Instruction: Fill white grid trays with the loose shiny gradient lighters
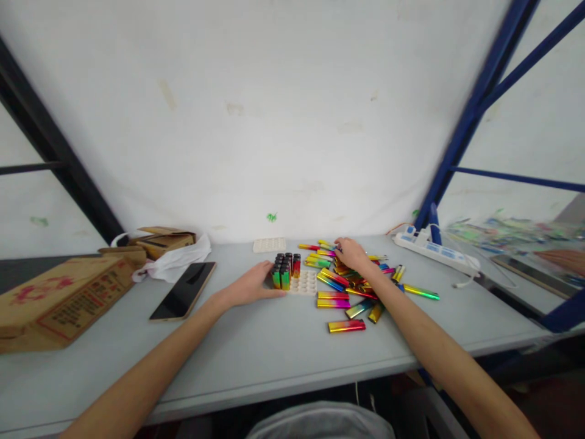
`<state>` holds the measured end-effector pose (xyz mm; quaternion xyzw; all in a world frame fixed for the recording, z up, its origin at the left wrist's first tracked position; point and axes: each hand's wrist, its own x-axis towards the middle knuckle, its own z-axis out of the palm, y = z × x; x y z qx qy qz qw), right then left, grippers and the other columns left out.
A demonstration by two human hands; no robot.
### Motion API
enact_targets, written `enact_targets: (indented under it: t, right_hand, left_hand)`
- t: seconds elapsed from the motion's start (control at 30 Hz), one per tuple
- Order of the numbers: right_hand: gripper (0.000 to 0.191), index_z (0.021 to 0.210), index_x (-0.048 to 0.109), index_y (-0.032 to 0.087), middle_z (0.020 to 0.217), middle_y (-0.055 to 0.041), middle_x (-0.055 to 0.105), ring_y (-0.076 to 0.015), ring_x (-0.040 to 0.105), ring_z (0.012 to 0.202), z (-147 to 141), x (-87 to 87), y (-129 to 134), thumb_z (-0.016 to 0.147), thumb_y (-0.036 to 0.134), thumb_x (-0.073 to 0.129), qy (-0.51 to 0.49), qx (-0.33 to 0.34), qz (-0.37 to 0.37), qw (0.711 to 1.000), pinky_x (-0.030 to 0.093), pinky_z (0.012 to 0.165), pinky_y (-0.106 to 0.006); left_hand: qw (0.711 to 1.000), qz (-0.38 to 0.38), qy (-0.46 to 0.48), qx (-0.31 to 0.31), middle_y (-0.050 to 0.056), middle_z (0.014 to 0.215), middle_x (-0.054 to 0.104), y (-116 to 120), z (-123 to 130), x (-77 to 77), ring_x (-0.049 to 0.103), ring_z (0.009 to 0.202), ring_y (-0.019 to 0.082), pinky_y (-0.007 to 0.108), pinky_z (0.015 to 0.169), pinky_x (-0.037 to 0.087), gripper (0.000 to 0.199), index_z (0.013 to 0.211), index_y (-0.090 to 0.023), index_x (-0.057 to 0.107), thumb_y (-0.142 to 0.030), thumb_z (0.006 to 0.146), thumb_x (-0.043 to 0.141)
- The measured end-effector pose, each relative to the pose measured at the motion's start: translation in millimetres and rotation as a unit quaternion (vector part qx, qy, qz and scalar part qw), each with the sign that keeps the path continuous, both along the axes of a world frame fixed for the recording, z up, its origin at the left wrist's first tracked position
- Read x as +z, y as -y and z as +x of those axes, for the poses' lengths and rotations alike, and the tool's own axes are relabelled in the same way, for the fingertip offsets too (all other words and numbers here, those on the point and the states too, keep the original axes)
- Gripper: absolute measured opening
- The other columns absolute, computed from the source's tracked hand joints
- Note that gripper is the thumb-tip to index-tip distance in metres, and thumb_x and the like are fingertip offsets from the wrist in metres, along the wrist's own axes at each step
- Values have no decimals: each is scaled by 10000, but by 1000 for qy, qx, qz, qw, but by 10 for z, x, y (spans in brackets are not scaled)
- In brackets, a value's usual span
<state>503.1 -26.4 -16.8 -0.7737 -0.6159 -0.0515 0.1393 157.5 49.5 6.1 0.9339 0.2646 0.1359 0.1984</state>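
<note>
L hand: part open, thumb and fingers spread around the L side of the standing lighters. Thumb runs along the near side, by the near L corner of the white tray. Fingers up close to the group; can't confirm contact, no lighter seen lifted in it.

R hand: at the far L part of the loose lighters pile, palm down, fingers bent down onto it. Fingertips mostly hidden, so can't tell how far open or if I've got hold of one.

Standing lighters are upright in the tray's L part, dark tops up, packed close; one red at the R side of the group. Tray's R part shows bare sockets. Loose lighters lie flat/overlapping R of tray, mixed red/yellow/green/blue/magenta metallic, a few separate at the near edge and one out to the R.

Spare tray is behind, near the wall. Rest of bench: dark-screen phone L of the L hand, then big carton, small open box and white plastic bag far L. Pwr strip w/ white cable far R, by the blue frame.
</note>
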Motion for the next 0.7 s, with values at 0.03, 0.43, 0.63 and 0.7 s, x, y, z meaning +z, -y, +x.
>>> enact_targets:
  t: [0.03, 0.43, 0.63, 0.7]
  right_hand:
    - [294, 1228, 686, 131, 1194, -193, 706, -257, 648, 1099, -1, 3, -6, 999, 246, 541, -2, -3, -2, 1000, 440, 982, -326]
    - [225, 1127, 716, 157, 1075, -129, 753, -235, 686, 979, 19, 1, 11, 966, 223, 573, -21, 8, -8, 1000, 465, 873, -306]
    - [277, 1202, 654, 132, 1167, -137, 718, -213, 650, 1093, 12, 21, 23, 927, 150, 625, -35, 25, 38, 998, 446, 979, -300]
    - [273, 1193, 648, 129, 1159, -132, 718, -204, 647, 1100, 15, 35, 27, 923, 121, 606, -52, 38, 73, 995, 447, 1004, -308]
  left_hand:
    - [1000, 1, 1, -1, 130, 1188, 692, -2, -2, -4, 635, 1072, 338, 453, 985, 517, 691, 1121, -182, 637, -725, 705, 737]
    - [1000, 9, -10, 1, 145, 1200, 678, -26, -4, -29, 636, 1104, 355, 439, 995, 516, 714, 1145, -175, 633, -740, 717, 718]
    - [1000, 16, -9, 6, 135, 1175, 686, -31, -6, -40, 634, 1085, 350, 438, 986, 518, 680, 1101, -190, 643, -737, 705, 724]
    - [1000, 14, -4, 6, 124, 1155, 696, -22, -3, -30, 637, 1072, 350, 444, 973, 524, 667, 1088, -189, 646, -728, 704, 728]
